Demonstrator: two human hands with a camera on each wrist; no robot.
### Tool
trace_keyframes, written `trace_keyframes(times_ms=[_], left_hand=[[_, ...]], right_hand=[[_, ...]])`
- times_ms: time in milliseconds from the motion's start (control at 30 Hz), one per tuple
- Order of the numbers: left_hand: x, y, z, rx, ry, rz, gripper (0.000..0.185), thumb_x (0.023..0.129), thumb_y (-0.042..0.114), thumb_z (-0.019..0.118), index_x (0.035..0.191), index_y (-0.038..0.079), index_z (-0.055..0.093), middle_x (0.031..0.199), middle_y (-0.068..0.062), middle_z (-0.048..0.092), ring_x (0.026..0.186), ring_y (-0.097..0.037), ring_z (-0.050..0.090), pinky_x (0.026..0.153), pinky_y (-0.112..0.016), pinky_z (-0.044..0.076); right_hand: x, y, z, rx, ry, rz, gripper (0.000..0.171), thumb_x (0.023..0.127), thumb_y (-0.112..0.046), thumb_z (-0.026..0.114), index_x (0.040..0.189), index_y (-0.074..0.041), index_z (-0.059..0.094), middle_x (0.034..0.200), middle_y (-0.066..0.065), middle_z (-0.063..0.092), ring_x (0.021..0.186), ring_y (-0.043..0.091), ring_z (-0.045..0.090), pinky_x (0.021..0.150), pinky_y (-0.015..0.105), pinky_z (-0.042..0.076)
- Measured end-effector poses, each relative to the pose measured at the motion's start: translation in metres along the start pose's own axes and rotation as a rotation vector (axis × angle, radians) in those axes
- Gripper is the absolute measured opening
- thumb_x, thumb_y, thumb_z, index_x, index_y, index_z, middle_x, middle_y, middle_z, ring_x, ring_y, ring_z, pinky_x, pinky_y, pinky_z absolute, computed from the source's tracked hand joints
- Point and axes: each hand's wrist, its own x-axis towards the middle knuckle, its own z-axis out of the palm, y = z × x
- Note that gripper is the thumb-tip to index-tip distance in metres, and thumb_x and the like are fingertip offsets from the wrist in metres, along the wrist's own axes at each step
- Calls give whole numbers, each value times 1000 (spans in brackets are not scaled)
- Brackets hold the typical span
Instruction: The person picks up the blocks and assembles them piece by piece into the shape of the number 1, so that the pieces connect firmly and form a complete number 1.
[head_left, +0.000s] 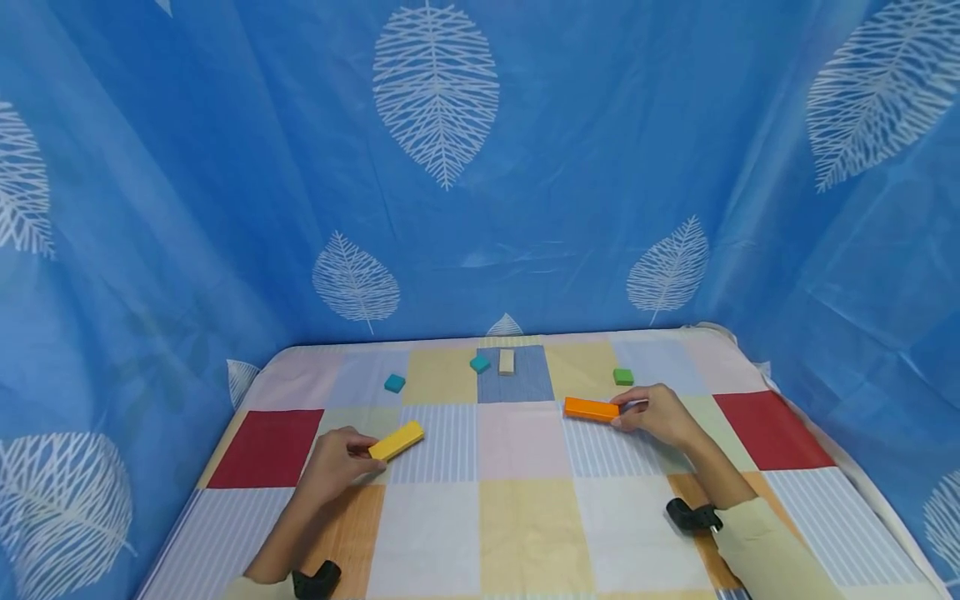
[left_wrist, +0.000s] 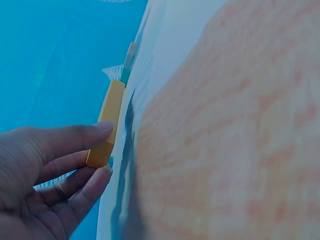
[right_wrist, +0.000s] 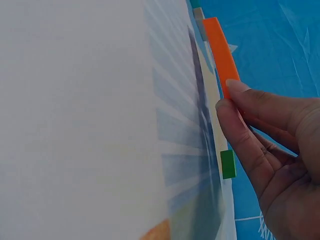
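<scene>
Backdrop: a blue curtain (head_left: 585, 167) of thin, creased fabric printed with white skeletal leaves, hanging behind and on both sides of the table.
Surface: a table under a checked tablecloth (head_left: 525, 517) in flat squares of red, pale yellow, pink, striped blue-grey and a wood-grain orange print.
Right hand: the right hand (head_left: 658, 415) pinches the right end of the orange block between thumb and fingertips; a pale sleeve and a black wrist strap show behind it.
Left hand: the left hand (head_left: 339, 461) grasps the near end of the yellow block, thumb on one side and curled fingers on the other.
Orange block: the orange block (head_left: 591, 409) is a long, smooth, sharp-edged bar lying flat on the cloth right of centre, just in front of the green cube.
Yellow block: the yellow block (head_left: 396, 440) is a long matte bar with softened corners, angled on the cloth left of centre.
Beige block: a short pale wooden block (head_left: 507, 361) on the far blue striped square.
Teal cubes: one teal cube (head_left: 480, 363) just beside the beige block, another teal cube (head_left: 394, 382) further left.
Green cube: a small green cube (head_left: 623, 377) on the far right.
</scene>
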Motion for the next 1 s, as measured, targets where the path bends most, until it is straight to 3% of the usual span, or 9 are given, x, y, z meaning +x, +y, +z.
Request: trace_keyframes(times_ms=[200,433,767,1000], left_hand=[[1,11,14,-64,-13,52,32,69,3,92,99,3,81,80,3,65,75,-13,59,68,-21,55],[4,21,27,-157,-105,120,30,71,7,92,99,5,81,81,1,65,76,-14,60,69,-22,55],[7,42,53,-167,-181,187,30,71,9,93,97,4,81,78,3,64,72,-15,59,67,-22,55],[7,58,70,-202,-247,274,28,72,9,92,98,4,81,78,2,65,69,-9,58,63,-24,55]], right_hand=[[-3,-2,-2,4,2,-18,33,85,-9,82,115,1,74,103,14,72,75,21,69,70,27,58],[-6,-1,-2,-16,32,-7,31,84,-9,82,113,-2,76,106,13,71,76,20,67,70,26,57],[-7,1,0,-23,55,-26,31,84,-14,84,112,-2,77,104,11,73,82,21,66,71,24,55],[-10,4,3,-36,54,-44,30,84,-14,83,111,-2,77,98,8,72,81,21,62,70,26,54]])
